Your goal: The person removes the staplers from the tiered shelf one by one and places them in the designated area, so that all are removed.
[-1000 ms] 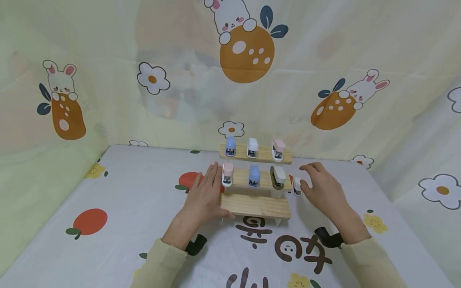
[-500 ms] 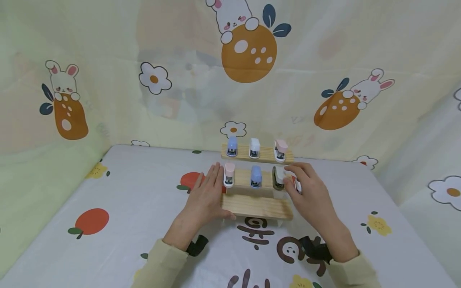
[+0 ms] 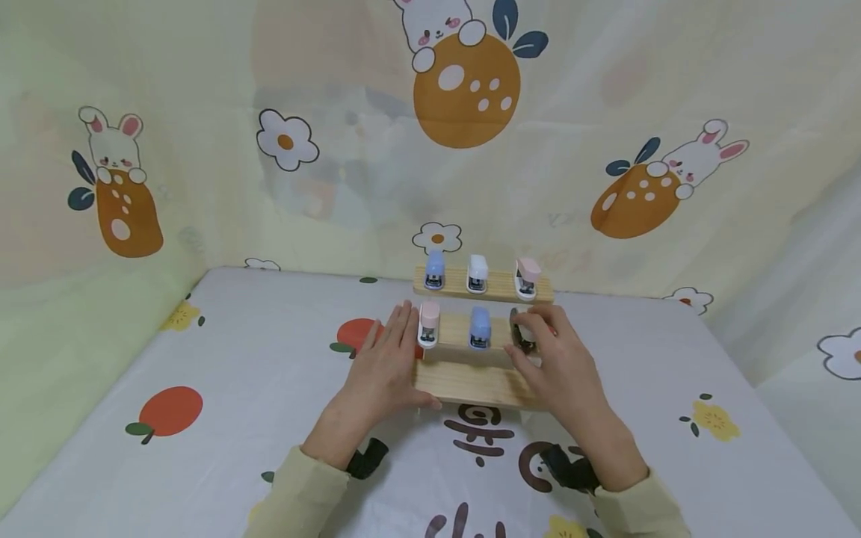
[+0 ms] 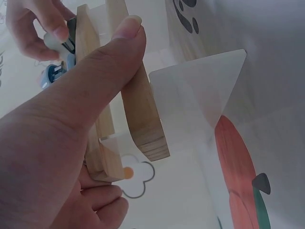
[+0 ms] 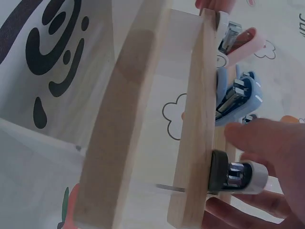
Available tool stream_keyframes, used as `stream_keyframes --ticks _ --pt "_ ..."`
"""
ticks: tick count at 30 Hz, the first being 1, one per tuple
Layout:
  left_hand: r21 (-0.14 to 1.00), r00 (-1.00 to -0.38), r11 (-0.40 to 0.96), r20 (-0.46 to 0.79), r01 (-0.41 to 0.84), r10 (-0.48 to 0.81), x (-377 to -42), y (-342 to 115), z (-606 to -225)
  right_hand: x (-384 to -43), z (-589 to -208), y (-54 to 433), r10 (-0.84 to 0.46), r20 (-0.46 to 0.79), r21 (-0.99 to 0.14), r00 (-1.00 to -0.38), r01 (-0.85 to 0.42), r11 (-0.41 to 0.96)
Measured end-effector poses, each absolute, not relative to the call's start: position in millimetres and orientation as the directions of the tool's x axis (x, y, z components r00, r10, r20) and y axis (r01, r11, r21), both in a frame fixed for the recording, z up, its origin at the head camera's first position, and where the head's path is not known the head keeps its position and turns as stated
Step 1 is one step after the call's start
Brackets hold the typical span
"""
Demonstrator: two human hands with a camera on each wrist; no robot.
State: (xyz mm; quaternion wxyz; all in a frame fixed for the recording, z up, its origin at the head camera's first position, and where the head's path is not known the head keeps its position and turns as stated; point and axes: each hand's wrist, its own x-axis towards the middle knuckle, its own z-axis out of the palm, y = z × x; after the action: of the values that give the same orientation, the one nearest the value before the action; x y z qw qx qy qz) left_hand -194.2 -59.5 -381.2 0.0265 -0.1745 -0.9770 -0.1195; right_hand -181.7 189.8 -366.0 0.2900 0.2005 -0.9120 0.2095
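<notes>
A three-tier wooden display stand with clear supports stands on the table; its front plank (image 3: 477,383) bears nothing. My left hand (image 3: 380,366) lies along the stand's left side with fingers extended, the thumb (image 4: 116,52) across the front plank. On the middle plank (image 3: 457,329) sit a pink mini stapler (image 3: 428,325), a blue mini stapler (image 3: 480,327) and, at the right end, a white mini stapler with a dark base (image 5: 238,175). My right hand (image 3: 565,366) curls round this last stapler, thumb (image 5: 257,136) on one side and fingers on the other, partly hiding it.
The back plank (image 3: 501,285) carries a blue stapler (image 3: 435,270), a white stapler (image 3: 477,273) and a pink stapler (image 3: 528,278). A patterned cloth (image 3: 269,351) covers the table, with a printed curtain (image 3: 350,187) close behind the stand.
My right hand has moved left from beside the stand to the dark-based stapler, covering a white stapler seen earlier at the stand's right. My left hand has stayed in place.
</notes>
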Motion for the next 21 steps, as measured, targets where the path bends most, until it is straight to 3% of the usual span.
stream_keyframes --ticks 14,21 --pt "0.243 -0.941 0.909 0.085 0.338 0.327 -193.8 -58.9 -379.8 -180.3 -362.7 193.7 -0.252 0.516 -0.326 -0.818 -0.46 0.826" --pt "0.231 -0.941 0.912 0.086 0.339 0.328 -194.4 -58.6 -380.4 -179.2 -361.4 196.3 -0.266 0.529 -0.311 -0.806 -0.476 0.823"
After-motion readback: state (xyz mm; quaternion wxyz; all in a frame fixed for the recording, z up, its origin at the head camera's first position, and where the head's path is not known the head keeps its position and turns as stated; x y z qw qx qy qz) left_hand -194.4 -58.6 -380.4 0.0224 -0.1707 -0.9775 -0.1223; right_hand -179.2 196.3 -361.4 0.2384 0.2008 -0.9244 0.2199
